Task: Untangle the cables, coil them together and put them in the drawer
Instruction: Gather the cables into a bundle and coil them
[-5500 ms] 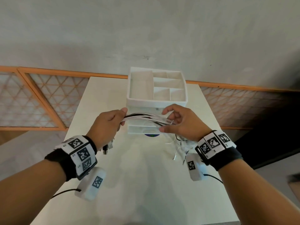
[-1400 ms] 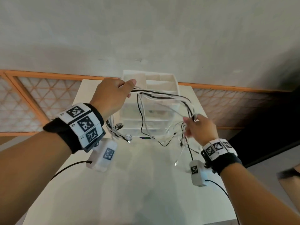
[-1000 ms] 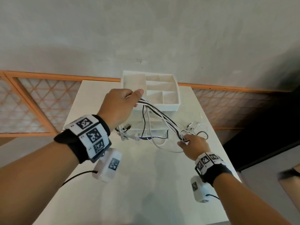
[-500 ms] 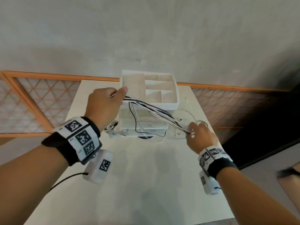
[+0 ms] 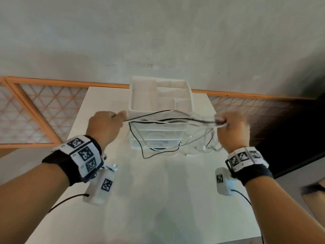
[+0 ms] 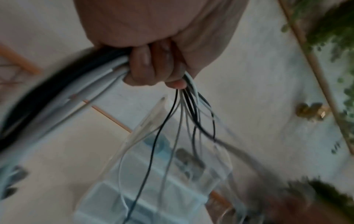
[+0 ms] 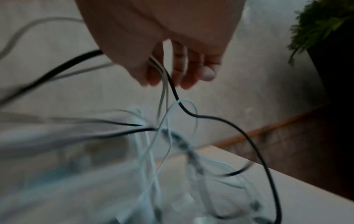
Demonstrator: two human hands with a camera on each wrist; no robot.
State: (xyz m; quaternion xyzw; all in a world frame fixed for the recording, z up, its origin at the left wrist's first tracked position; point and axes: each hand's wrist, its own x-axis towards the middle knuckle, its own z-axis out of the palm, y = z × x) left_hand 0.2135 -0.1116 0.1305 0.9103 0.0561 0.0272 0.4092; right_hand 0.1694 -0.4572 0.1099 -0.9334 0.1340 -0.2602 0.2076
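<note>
The left hand (image 5: pixel 103 127) and right hand (image 5: pixel 233 128) each clench one end of the thin black and white cables (image 5: pixel 168 119), stretched above the bench (image 5: pixel 158 199) before the drawer unit (image 5: pixel 161 101); light, limp, snag-prone, they seem best gripped as a gathered bundle.

the head view is evenly lit by soft daylight, dimming to near black at 3 o'clock, with straight lines bowing at the edges. both wrist views are dim and grainy; the cables (image 7: pixel 172 121) smear into motion blur toward 7 o'clock.
</note>
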